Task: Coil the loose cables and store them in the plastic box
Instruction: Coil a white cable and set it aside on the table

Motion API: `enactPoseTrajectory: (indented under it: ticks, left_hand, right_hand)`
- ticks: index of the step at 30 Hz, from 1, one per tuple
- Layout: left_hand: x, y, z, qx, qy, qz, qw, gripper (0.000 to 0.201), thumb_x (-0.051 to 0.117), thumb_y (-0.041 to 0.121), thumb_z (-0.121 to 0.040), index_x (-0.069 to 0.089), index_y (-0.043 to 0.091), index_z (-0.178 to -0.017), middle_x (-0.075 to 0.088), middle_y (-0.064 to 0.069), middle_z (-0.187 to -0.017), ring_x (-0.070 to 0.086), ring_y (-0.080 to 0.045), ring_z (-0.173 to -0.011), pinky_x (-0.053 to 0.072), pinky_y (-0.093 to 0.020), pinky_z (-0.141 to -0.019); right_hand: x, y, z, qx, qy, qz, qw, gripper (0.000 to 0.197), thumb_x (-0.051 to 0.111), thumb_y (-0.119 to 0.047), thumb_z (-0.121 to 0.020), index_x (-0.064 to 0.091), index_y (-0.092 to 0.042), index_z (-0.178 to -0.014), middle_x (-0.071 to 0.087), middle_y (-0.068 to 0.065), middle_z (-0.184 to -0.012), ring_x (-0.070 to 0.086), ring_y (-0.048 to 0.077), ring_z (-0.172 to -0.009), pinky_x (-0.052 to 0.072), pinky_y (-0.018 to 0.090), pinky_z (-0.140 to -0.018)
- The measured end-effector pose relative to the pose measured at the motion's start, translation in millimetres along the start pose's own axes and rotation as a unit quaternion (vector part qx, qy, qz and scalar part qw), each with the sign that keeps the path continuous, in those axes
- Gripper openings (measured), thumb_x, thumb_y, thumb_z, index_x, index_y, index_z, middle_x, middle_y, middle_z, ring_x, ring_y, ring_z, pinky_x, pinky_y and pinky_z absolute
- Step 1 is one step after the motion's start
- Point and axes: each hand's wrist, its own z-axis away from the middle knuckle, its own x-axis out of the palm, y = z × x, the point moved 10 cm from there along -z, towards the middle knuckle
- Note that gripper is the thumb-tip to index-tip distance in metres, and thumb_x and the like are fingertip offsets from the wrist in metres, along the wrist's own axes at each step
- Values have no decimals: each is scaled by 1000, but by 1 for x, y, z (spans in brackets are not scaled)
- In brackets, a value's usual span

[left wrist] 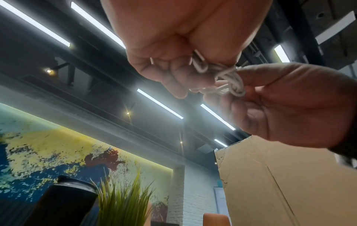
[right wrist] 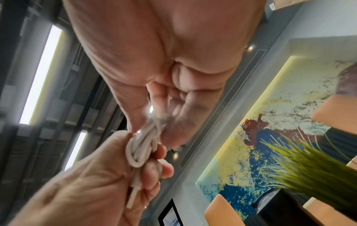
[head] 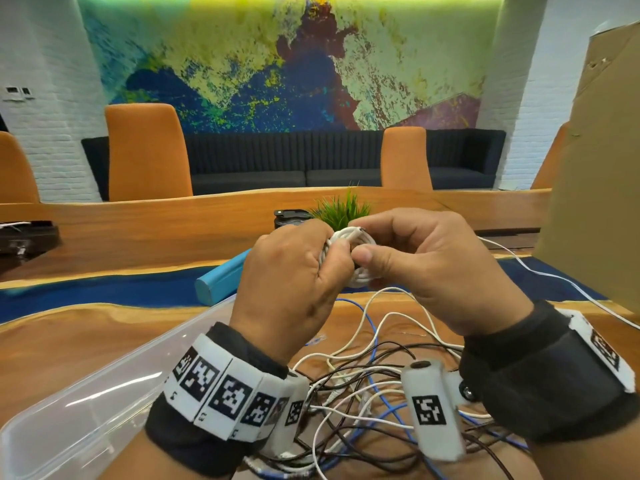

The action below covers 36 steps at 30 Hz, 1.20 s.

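Note:
A white cable coil (head: 353, 242) is held up between both hands above the wooden table (head: 69, 341). My left hand (head: 323, 247) grips the coil's left side with curled fingers. My right hand (head: 375, 237) pinches its right side between thumb and index finger. In the left wrist view the coil (left wrist: 228, 82) sits bunched between the left hand (left wrist: 173, 73) and the right hand (left wrist: 270, 99). The right wrist view shows the coil's (right wrist: 142, 145) loops and a plug end sticking out below the left hand's fingers (right wrist: 152, 172). A clear plastic box (head: 86, 393) stands at lower left. A tangle of loose cables (head: 363, 389) lies under my wrists.
A tall cardboard box (head: 595, 174) stands at the right, with a white cable (head: 554, 277) running past it. Behind my hands are a blue block (head: 221, 278), a green plant (head: 341, 209) and a black container (head: 291, 218). Orange chairs line the far side.

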Motion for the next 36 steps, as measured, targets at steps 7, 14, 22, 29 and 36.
enactPoseTrajectory:
  ticks: [7, 14, 22, 29, 36]
  left_hand:
    - [2, 4, 1, -14, -2, 59, 998, 31, 51, 40, -94, 68, 17, -83, 62, 4, -67, 58, -18, -65, 47, -42, -57]
    - [-3, -6, -6, -82, -40, 241, 966, 36, 50, 47, -88, 75, 21, -94, 74, 7, -86, 68, -10, -84, 51, -18, -70]
    - [-9, -22, -9, -72, -50, 159, 983, 29, 52, 40, -97, 73, 23, -86, 73, 12, -87, 65, -4, -86, 43, -8, -70]
    - [32, -36, 2, -93, -189, 103, 972, 63, 36, 92, -73, 65, 43, -102, 71, 23, -83, 65, 0, -74, 55, -37, -73]
    - [44, -22, 19, -82, -287, 39, 954, 44, 43, 84, -73, 63, 55, -98, 70, 27, -78, 67, -3, -75, 58, -42, -71]
  right_hand:
    - [-12, -6, 1, -3, 40, 5, 999, 21, 70, -15, -82, 72, -8, -102, 74, 8, -88, 72, 24, -79, 61, 38, -67]
    - [-19, 12, 4, 120, 3, -151, 981, 24, 65, 3, -81, 68, 3, -105, 72, 23, -97, 68, 31, -82, 61, 36, -71]
    - [-88, 15, 13, 154, 151, -26, 976, 19, 64, 4, -87, 69, 2, -105, 70, 26, -103, 69, 39, -93, 61, 43, -77]
    - [-200, 74, 40, 279, 190, 203, 919, 11, 71, 1, -82, 73, -6, -90, 71, 14, -90, 61, 13, -64, 48, 17, -48]
    - [-220, 188, 115, 495, 84, 236, 832, 7, 68, 0, -85, 70, -7, -84, 67, 14, -79, 59, 23, -71, 51, 32, -64]
